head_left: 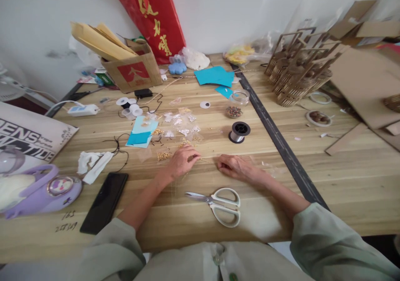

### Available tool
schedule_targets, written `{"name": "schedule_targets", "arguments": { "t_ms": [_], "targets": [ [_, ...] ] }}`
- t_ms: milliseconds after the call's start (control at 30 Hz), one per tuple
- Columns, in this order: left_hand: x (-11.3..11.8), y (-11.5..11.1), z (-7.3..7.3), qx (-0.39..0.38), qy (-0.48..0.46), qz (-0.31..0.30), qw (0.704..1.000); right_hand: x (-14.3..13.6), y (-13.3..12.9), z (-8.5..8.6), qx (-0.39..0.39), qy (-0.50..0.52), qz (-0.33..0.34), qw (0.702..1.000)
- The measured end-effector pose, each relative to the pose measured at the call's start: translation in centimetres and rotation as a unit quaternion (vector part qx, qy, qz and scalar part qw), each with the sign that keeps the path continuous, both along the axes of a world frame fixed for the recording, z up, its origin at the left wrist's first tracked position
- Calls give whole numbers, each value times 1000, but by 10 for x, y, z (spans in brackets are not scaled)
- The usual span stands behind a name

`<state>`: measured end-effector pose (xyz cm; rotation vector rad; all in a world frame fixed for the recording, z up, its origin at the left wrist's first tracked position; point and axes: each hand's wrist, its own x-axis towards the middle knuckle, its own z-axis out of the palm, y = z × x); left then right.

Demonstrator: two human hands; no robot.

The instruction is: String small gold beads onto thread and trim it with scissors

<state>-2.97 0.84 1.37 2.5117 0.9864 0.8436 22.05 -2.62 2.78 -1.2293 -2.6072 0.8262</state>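
Note:
Over the middle of the wooden table [265,214], my left hand [183,163] is closed in a pinch. A thin gold strand [203,160] sticks out from its fingertips to the right, and fine thread-like lines hang below the palm. My right hand [233,167] rests a short way to the right with its fingers curled in; what they hold, if anything, is hidden. Small gold beads [163,156] lie beside my left hand. Scissors with white handles [218,201] lie partly spread in front of both hands. A spool of wire [240,132] stands behind my right hand.
Little clear bags [183,124] of small parts lie beyond my left hand, near blue cards [140,137]. A jar of beads [235,111] stands behind the spool. At left are a black phone [104,201] and a purple bottle [43,191]; wooden lantern-like baskets [292,81] stand at right.

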Motion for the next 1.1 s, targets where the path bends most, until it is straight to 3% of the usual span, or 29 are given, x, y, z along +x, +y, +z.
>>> {"name": "schedule_targets", "arguments": {
  "t_ms": [233,467,767,1000,1100],
  "targets": [
    [1,-4,-11,-10,-71,31,997,-3,-1,5,-29,43,-61,997],
    [-5,-4,-13,-9,-101,70,992,-1,1,-13,-84,157,-101,979],
    [-6,-5,-13,-29,-119,82,989,-3,3,-25,-153,225,-163,948],
    [-5,-5,-15,-29,-125,81,988,-4,4,-20,-138,236,-185,944],
    [-4,-5,-15,-31,-126,79,988,-4,4,-16,-167,244,-194,935]
  ]
}}
